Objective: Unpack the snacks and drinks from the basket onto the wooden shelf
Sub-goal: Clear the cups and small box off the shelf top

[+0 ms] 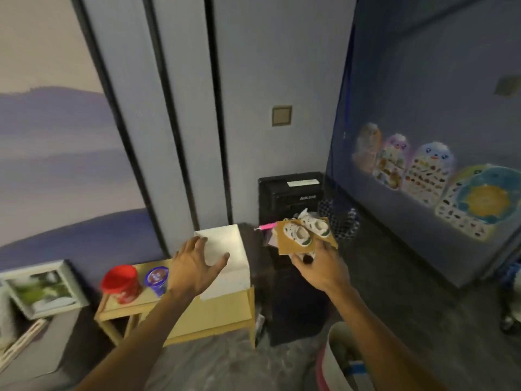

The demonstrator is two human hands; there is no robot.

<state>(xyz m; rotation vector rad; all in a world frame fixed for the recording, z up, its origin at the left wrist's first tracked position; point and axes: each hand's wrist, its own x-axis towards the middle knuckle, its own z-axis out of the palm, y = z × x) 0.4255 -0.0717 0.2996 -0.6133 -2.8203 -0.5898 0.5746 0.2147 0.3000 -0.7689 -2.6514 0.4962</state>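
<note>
The light wooden shelf [222, 309] stands low at centre left. On its left end are a red tub [121, 283] and a blue snack cup [157, 279], both upright. A white box [225, 258] rests on its right end. My left hand [194, 266] hovers over the front left of that box, fingers spread and holding nothing. My right hand [321, 266] reaches out to the right of the shelf, fingers apart, just below a brown card with small white shoes [303, 235]. The basket [335, 359], white with a pink rim, sits at the bottom right, its contents blurred.
A dark cabinet [282, 277] stands right of the shelf with a black printer [290, 193] behind it. A blue mesh playpen wall [423, 136] with picture charts fills the right. A framed picture [42, 289] leans at the left, over a grey floor.
</note>
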